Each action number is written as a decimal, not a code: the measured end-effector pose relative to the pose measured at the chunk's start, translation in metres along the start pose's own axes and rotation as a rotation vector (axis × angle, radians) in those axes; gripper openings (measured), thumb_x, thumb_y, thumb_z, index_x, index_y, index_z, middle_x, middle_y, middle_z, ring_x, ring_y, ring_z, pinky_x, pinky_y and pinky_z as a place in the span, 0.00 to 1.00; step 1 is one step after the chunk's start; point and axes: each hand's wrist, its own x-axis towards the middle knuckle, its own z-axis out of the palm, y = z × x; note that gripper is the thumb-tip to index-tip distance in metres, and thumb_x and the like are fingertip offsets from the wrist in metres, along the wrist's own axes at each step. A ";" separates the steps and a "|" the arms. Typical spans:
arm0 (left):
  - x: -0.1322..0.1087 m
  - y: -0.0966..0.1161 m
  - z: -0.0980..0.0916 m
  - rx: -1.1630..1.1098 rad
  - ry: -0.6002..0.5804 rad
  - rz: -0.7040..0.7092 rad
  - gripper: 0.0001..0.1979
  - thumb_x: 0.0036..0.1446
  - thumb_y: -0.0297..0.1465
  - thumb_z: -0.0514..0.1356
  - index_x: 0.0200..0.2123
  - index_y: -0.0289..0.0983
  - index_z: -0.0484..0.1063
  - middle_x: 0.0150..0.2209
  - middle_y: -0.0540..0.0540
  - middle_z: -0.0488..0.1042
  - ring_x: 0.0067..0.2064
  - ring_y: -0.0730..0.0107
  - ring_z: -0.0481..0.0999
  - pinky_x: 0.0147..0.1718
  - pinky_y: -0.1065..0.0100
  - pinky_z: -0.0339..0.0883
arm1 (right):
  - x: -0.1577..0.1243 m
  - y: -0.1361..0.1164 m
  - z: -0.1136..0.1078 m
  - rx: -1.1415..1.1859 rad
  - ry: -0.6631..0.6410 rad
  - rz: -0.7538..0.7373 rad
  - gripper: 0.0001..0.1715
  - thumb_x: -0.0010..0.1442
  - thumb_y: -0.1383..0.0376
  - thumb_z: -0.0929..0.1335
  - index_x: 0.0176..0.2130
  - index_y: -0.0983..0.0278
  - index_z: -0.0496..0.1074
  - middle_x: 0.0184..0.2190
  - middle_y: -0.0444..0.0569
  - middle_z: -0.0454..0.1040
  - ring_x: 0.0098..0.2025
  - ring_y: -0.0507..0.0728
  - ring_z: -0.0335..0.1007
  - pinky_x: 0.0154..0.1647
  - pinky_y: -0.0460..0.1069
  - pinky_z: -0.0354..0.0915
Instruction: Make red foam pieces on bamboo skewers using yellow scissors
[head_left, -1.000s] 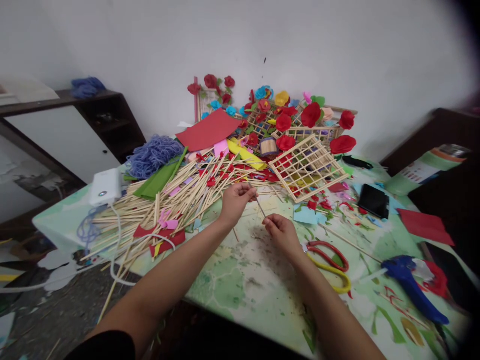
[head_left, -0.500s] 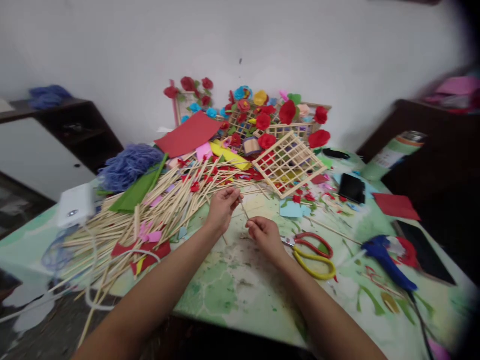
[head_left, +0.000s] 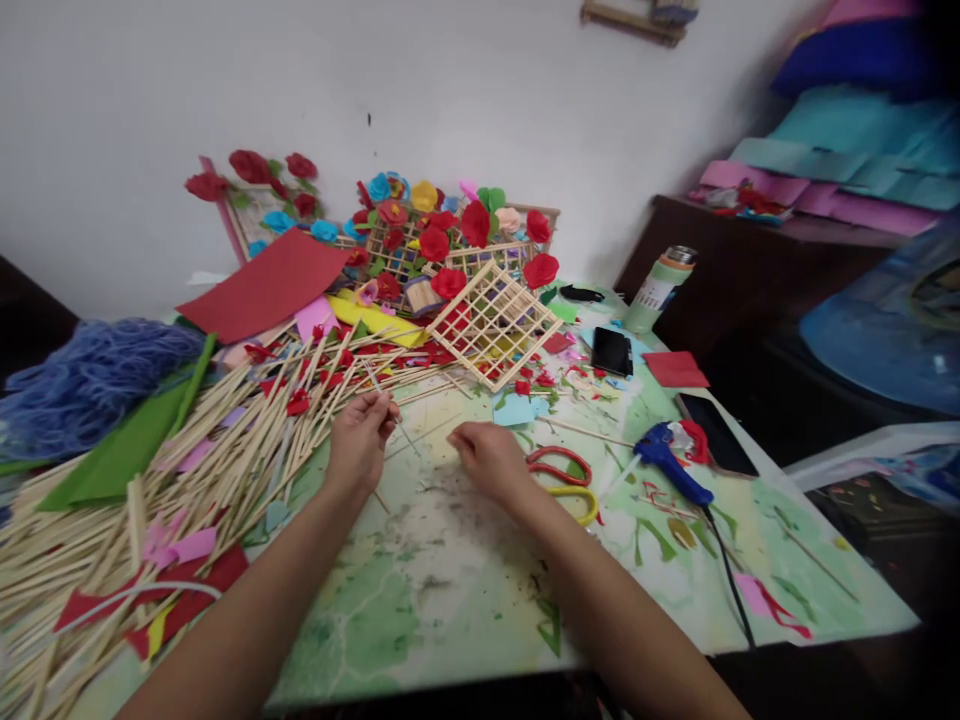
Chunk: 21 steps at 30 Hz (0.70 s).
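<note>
My left hand (head_left: 360, 440) pinches a thin, greyish wire-like strand (head_left: 409, 437) between thumb and fingers. One end slants down toward the middle of the table, and the other pokes up past the fingertips. To its right, my right hand (head_left: 491, 462) is closed with the fingers curled, apart from the strand. Whether anything is inside it is hidden. Scissors with a red and a yellow handle loop (head_left: 581, 505) lie partly behind my right hand and wrist. Left of my left hand spreads a heap of thin wooden sticks (head_left: 247, 430).
Behind the hands are a wooden lattice (head_left: 495, 325), red paper flowers (head_left: 475, 223) and a red sheet (head_left: 270, 280). A blue glue gun (head_left: 671, 460), phone (head_left: 613, 352), dark tablet-like slab (head_left: 716, 435) and bottle (head_left: 660, 290) lie or stand right. Blue yarn (head_left: 97, 375) sits left.
The view has swung to the right. My right hand has come away from the strand's lower end, which now sticks out free. My left hand still grips it.
</note>
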 end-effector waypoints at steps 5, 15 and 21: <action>-0.005 -0.004 0.003 0.011 -0.014 -0.065 0.12 0.40 0.34 0.66 0.27 0.33 0.69 0.22 0.52 0.68 0.23 0.82 0.64 0.22 0.80 0.57 | 0.009 0.066 -0.046 -0.298 0.172 0.408 0.14 0.58 0.68 0.59 0.35 0.65 0.73 0.34 0.56 0.73 0.38 0.57 0.67 0.35 0.47 0.56; -0.009 -0.011 0.004 0.025 -0.033 -0.137 0.15 0.39 0.35 0.66 0.28 0.33 0.69 0.23 0.51 0.70 0.21 0.84 0.62 0.20 0.80 0.55 | -0.004 0.146 -0.058 -0.402 0.102 0.710 0.13 0.50 0.69 0.63 0.34 0.65 0.75 0.33 0.57 0.75 0.37 0.60 0.70 0.32 0.48 0.59; -0.010 -0.010 0.005 0.036 -0.026 -0.148 0.16 0.38 0.36 0.67 0.27 0.32 0.68 0.23 0.51 0.69 0.21 0.84 0.62 0.20 0.80 0.54 | 0.001 0.154 -0.051 -0.423 0.070 0.682 0.14 0.52 0.71 0.60 0.34 0.69 0.74 0.33 0.59 0.74 0.37 0.59 0.70 0.34 0.48 0.59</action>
